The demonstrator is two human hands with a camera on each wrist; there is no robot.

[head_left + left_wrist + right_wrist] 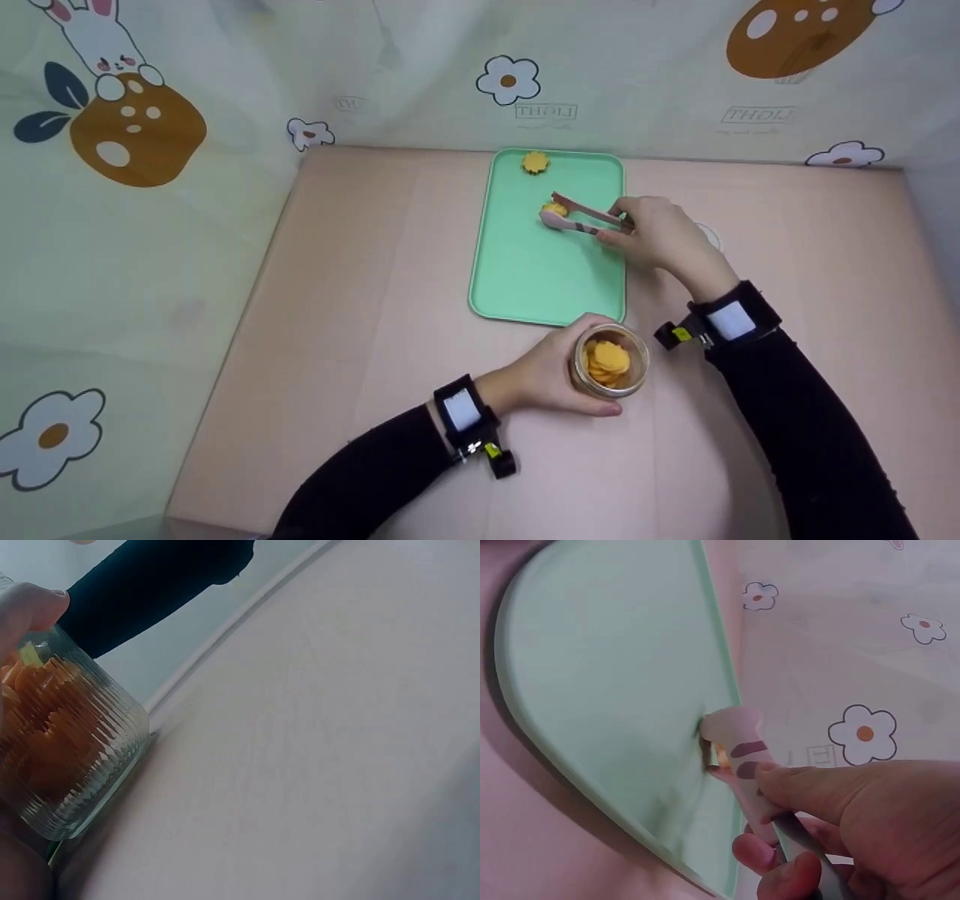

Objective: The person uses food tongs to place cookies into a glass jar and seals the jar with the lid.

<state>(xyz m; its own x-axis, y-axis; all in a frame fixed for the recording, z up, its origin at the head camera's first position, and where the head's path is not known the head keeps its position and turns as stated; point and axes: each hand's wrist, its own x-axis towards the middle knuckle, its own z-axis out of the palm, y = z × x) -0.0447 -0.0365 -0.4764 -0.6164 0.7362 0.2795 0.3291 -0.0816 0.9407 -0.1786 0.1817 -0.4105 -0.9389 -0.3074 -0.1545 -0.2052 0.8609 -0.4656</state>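
My left hand [551, 371] grips a ribbed glass jar [640, 375] near the tray's front edge. Orange-yellow flower-shaped crackers [609, 358] are inside; the left wrist view shows them through the jar's side. In my right hand [664, 234] is a pair of pink tongs [592, 213], held between thumb and fingers. One cracker [555, 209] lies between the tong tips, low over the green tray [544, 281]. The right wrist view shows the tong's striped arm [746, 754] partly covering that cracker. Another scalloped cracker [535, 163] rests at the tray's far end.
Partly hidden behind my right wrist is a white round object [709, 237] on the pink tabletop [360, 300]. A patterned curtain [420, 82] rises along the table's back and left sides. Cameras are strapped to both wrists.
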